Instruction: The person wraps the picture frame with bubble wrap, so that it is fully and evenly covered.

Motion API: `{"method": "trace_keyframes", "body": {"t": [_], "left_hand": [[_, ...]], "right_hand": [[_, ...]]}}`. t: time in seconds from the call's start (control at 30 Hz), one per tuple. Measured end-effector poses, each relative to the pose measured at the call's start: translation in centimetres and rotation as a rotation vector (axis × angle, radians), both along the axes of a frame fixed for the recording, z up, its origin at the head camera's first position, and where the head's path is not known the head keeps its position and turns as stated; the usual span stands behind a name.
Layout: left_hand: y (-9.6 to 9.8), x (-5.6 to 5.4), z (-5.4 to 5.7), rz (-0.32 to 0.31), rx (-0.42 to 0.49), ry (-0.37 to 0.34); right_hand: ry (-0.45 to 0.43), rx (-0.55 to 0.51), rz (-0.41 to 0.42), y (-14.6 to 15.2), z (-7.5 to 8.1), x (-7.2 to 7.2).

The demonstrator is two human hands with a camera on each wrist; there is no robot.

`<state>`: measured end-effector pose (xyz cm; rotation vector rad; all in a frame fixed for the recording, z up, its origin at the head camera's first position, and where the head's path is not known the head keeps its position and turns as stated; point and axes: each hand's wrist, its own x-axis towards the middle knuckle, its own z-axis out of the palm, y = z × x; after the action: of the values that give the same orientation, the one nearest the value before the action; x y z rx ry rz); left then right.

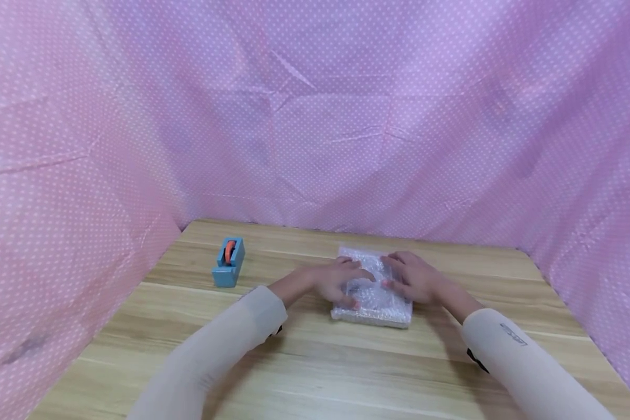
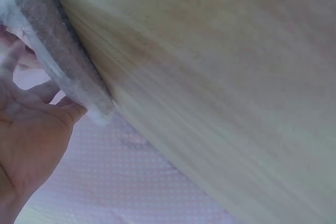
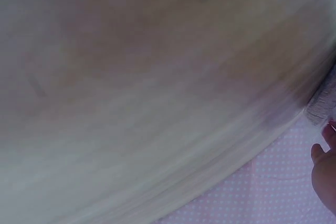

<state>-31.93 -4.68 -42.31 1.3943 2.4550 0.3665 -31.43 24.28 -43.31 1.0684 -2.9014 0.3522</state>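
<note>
So the only writing I can spot is on my right sleeve (image 1: 525, 356): small dark lettering (image 1: 513, 335) near the cuff, tipped on its side from here. It looks like it starts with "Lets", but the rest is too small and blurry for me to swear to.

Anyway, the bubble-wrapped parcel (image 1: 374, 296) is lying flat on the wood-look worktop (image 1: 315, 373), a bit right of the middle, right between and under my two grips. Left grip (image 1: 338, 281) is over its left side, fingers spread and a little bent, resting on the wrap with the thumb towards the near edge. Right grip (image 1: 416, 277) comes in from the right the same way, fingers apart and touching the top. Both are loosely open, neither clamped round anything. From my left wrist a brownish side shows through the plastic.

Over on the left, well apart from the parcel, there's a blue tape dispenser (image 1: 224, 276) with an orange roll (image 1: 230, 252) in it. Pink polka-dot cloth (image 1: 346, 146) hangs past the far edge.
</note>
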Motion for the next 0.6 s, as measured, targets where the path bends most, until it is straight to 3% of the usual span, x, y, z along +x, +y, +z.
{"method": "trace_keyframes", "body": {"t": [0.2, 0.33, 0.6], "left_hand": [[-0.2, 1.6, 0.6, -0.017, -0.122, 0.044], [-0.1, 2.0, 0.8, -0.019, -0.156, 0.074], [-0.1, 1.9, 0.8, -0.020, -0.149, 0.077]], "right_hand": [[0.016, 0.011, 0.027, -0.1, 0.1, 0.8], [0.011, 0.003, 0.060, 0.3, 0.3, 1.2], [-0.182, -0.020, 0.138, 2.2, 1.0, 1.5]]}}
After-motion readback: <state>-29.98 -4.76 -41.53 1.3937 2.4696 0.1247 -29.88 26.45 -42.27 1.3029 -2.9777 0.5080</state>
